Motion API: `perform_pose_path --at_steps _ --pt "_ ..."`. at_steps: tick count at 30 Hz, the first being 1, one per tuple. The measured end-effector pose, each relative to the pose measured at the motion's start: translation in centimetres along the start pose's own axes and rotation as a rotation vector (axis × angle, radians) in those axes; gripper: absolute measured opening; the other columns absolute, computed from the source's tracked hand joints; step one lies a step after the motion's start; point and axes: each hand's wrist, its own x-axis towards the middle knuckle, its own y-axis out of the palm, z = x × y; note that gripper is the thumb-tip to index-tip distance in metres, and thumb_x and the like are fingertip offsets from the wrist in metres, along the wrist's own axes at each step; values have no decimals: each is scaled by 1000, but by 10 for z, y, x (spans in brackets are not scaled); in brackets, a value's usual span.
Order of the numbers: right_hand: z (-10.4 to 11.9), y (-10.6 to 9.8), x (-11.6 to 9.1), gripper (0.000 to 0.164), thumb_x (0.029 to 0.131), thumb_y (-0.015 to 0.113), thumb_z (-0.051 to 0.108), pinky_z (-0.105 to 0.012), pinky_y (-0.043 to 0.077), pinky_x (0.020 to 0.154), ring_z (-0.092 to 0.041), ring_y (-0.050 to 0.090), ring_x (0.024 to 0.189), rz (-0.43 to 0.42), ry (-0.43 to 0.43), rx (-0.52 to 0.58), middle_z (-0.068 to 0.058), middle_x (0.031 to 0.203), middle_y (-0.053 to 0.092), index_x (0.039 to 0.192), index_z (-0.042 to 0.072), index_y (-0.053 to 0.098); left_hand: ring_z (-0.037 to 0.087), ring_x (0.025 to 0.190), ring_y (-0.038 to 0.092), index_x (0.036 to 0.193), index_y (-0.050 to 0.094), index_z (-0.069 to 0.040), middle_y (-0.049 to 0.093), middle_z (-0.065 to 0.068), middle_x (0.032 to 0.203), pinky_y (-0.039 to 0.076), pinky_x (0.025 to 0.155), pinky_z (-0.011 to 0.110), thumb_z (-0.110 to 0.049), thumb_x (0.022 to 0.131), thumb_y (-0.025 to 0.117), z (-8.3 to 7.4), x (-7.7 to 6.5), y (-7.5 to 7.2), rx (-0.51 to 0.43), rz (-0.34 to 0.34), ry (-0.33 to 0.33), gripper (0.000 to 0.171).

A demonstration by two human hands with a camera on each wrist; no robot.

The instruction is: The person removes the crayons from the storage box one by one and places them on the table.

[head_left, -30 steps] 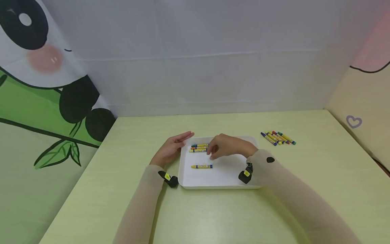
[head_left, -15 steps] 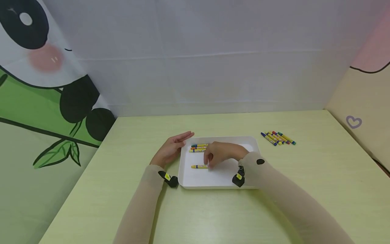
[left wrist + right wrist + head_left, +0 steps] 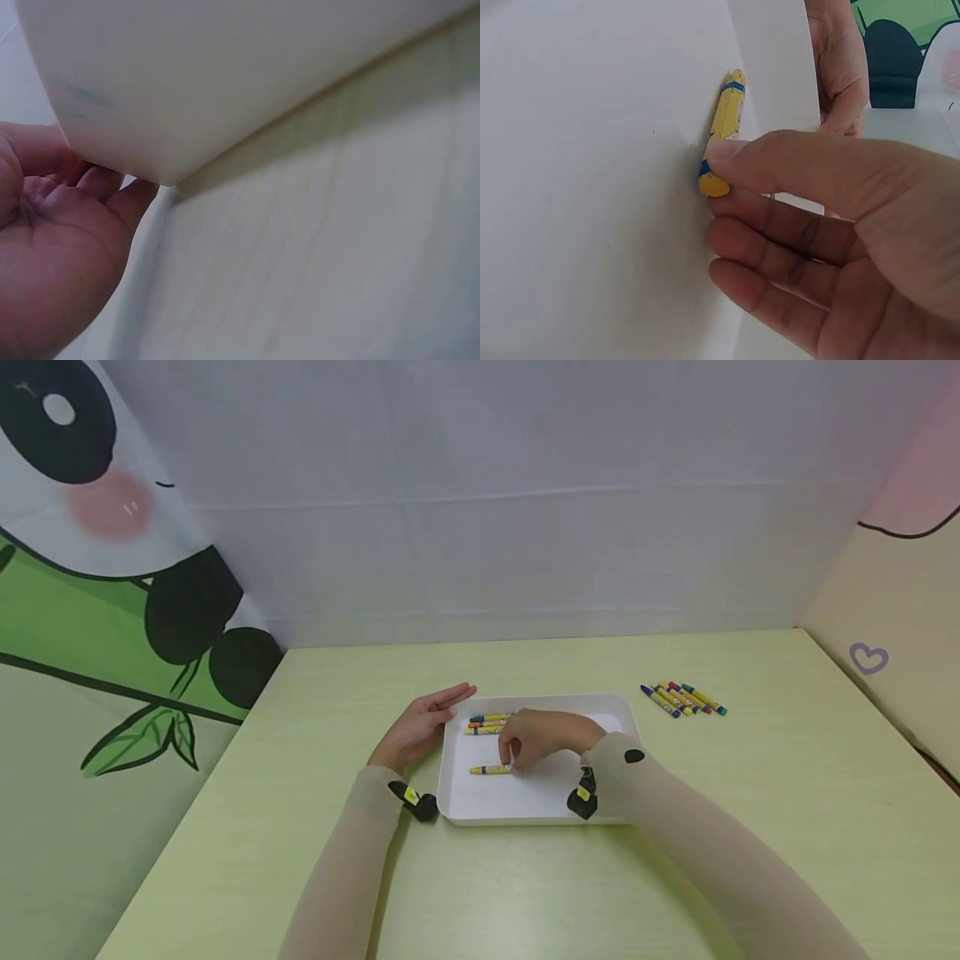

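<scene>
My right hand (image 3: 542, 739) is over the white tray (image 3: 465, 814), pinching the blunt end of a yellow crayon (image 3: 486, 770) between thumb and index finger. In the right wrist view, the thumb lies on the blue-banded wrapper of this crayon (image 3: 726, 112), its tip pointing away. The other fingers are bent beneath. My left hand (image 3: 422, 727) rests against the tray's left side, fingers extended and thumb at the rim. The left wrist view shows that hand (image 3: 67, 232) touching the tray's outer wall (image 3: 187, 82). Several crayons (image 3: 485, 727) lie side by side farther back in the tray, partly covered by my right hand.
Several more crayons (image 3: 682, 700) lie slanted in a row on the pale wooden table (image 3: 525, 893), right of the tray. A grey-white backdrop (image 3: 525, 560) rises behind the table, with cartoon-printed panels at both sides.
My right hand has moved from beside the rear crayons toward me, down to the single yellow crayon, and now pinches its blunt end. The left hand has stayed put.
</scene>
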Motion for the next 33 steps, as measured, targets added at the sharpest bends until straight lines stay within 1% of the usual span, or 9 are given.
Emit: perform_pose_path --at_steps 4,8,11,16,23,26,33 --pt "-1 -4 -3 5 84 73 14 -26 42 72 -13 51 79 -7 -22 -18 3 83 60 86 19 72 21 145 29 148 37 -10 38 5 153 29 116 41 2 101 36 -1 0 1 5 -9 -7 49" --pt "-3 -10 -7 7 84 72 12 -24 43 69 -12 50 76 -33 -37 -36 3 82 59 87 19 72 20 144 30 148 37 -10 40 3 152 30 115 41 2 101 37 -1 1 2 9 -22 -13 49" --pt "-4 -15 -11 8 85 71 11 -24 43 68 -12 50 76 -50 -44 -30 3 82 59 88 18 73 19 144 31 148 38 -10 41 3 152 30 115 40 2 101 38 -1 1 2 3 -33 -18 48" --pt "-11 -23 -22 8 85 70 12 -24 44 67 -11 51 76 -88 -65 -6 3 82 60 91 16 73 20 144 29 149 36 -10 40 3 152 28 116 40 1 101 37 0 0 1 8 -29 -15 49" --pt "-29 -36 -46 10 86 69 14 -25 48 68 -12 54 77 -172 -71 46 3 85 64 95 16 73 21 145 29 149 35 -9 39 3 153 27 117 41 2 101 37 2 1 1 -4 -13 -17 49" --pt "-38 -42 -57 12 86 68 14 -26 48 70 -13 55 79 -220 -54 59 3 87 65 96 16 73 21 145 29 149 36 -10 39 3 153 27 117 41 2 101 37 2 1 0 -3 -15 -17 49" --pt "-61 -51 -83 14 86 65 11 -28 49 69 -14 57 79 -334 -20 76 1 85 65 97 12 73 19 144 30 148 38 -11 40 2 152 27 117 40 2 101 38 1 1 1 -6 -21 -16 49"
